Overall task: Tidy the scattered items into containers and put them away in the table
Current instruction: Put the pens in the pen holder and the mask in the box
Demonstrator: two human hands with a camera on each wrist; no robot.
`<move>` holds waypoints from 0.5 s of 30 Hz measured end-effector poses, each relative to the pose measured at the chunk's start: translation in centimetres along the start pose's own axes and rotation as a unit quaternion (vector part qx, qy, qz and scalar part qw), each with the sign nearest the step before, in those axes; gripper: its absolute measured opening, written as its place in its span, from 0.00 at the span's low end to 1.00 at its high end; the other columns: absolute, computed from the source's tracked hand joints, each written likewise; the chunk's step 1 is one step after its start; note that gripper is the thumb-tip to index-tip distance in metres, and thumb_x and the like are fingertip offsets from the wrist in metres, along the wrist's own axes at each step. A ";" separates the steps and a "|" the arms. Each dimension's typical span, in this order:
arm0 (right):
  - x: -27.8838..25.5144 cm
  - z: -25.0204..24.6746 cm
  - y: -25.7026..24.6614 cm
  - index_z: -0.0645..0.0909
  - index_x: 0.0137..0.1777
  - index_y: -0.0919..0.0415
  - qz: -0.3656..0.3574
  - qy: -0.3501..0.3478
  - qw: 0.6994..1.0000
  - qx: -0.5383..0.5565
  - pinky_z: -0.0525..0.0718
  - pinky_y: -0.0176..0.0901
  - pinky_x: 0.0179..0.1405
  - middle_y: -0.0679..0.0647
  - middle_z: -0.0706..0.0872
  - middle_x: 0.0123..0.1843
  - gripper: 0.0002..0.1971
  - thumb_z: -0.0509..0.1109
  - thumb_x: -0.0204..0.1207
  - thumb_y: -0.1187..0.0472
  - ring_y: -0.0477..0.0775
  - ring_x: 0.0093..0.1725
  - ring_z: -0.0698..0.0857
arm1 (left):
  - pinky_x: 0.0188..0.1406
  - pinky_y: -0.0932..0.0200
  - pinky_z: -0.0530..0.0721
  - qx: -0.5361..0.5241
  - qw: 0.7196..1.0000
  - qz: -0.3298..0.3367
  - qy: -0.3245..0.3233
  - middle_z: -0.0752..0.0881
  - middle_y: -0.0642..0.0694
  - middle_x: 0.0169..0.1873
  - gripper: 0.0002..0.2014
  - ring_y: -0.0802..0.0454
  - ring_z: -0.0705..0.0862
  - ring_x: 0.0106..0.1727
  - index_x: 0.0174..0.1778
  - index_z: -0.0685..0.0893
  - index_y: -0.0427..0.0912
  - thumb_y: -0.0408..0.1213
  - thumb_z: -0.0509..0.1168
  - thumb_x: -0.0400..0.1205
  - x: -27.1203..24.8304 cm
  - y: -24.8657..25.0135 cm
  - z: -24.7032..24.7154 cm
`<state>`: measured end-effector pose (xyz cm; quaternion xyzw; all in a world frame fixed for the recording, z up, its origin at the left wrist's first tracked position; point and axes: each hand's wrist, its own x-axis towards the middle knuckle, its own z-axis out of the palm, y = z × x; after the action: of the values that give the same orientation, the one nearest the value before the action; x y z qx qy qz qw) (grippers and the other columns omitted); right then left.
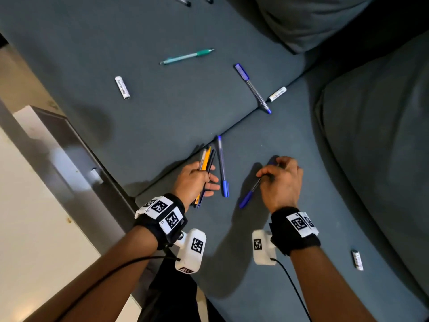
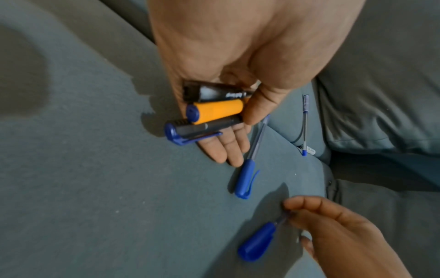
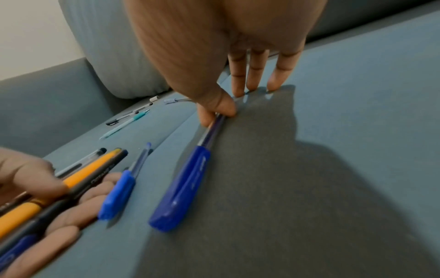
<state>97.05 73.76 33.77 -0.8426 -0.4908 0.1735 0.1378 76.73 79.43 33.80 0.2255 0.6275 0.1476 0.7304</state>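
Observation:
I sit over a grey-blue sofa seat (image 1: 162, 108) strewn with pens. My left hand (image 1: 204, 180) grips a bundle of pens (image 1: 205, 159): an orange one, a black one and a clear one, with my thumb clamping them against my fingers (image 2: 228, 150). In the left wrist view the bundle (image 2: 214, 112) shows its butt ends. My right hand (image 1: 267, 174) pinches a blue-capped pen (image 1: 248, 197) by its clear barrel between thumb and forefinger, its cap (image 3: 185, 184) low over the cushion. A second blue-capped pen (image 1: 222, 166) lies loose between my hands.
Farther back on the seat lie a teal pen (image 1: 186, 56), a white tube (image 1: 122, 87), a blue-capped pen (image 1: 253, 88) and a white marker (image 1: 277, 94). Two dark pens (image 1: 183, 1) sit at the top edge. A small white piece (image 1: 357, 260) lies at the right. A white table (image 1: 46, 182) stands at the left.

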 end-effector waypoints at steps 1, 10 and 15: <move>0.4 0.5 -0.3 0.90 0.36 0.50 -0.018 0.001 1.000 0.010 0.79 0.51 0.56 0.61 0.80 0.57 0.13 0.74 0.64 0.71 0.68 0.54 0.78 | 0.34 0.57 0.85 0.002 1.000 0.003 0.002 0.87 0.40 0.37 0.14 0.45 0.90 0.37 0.53 0.82 0.39 0.23 0.55 0.80 0.0 -0.1 0.1; 3.7 3.0 -6.5 0.90 0.53 0.53 -0.102 -0.139 0.980 0.103 0.82 0.45 0.57 0.56 0.82 0.53 0.13 0.70 0.74 0.68 0.59 0.50 0.85 | 0.37 0.57 0.78 0.129 0.977 0.141 0.097 0.84 0.47 0.38 0.11 0.53 0.82 0.32 0.50 0.78 0.50 0.28 0.57 0.82 1.0 0.0 -0.4; 2.1 3.5 -7.3 0.87 0.58 0.49 -0.059 -0.206 0.962 0.172 0.85 0.55 0.58 0.52 0.88 0.50 0.20 0.62 0.72 0.66 0.57 0.49 0.87 | 0.50 0.53 0.83 0.275 0.942 0.166 0.103 0.89 0.42 0.43 0.10 0.41 0.88 0.45 0.52 0.82 0.44 0.46 0.65 0.82 2.3 0.7 -0.8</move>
<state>90.88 79.33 33.20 -0.7219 -0.5202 0.4164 0.1869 76.38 81.26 32.11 0.5017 0.6693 0.1108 0.5367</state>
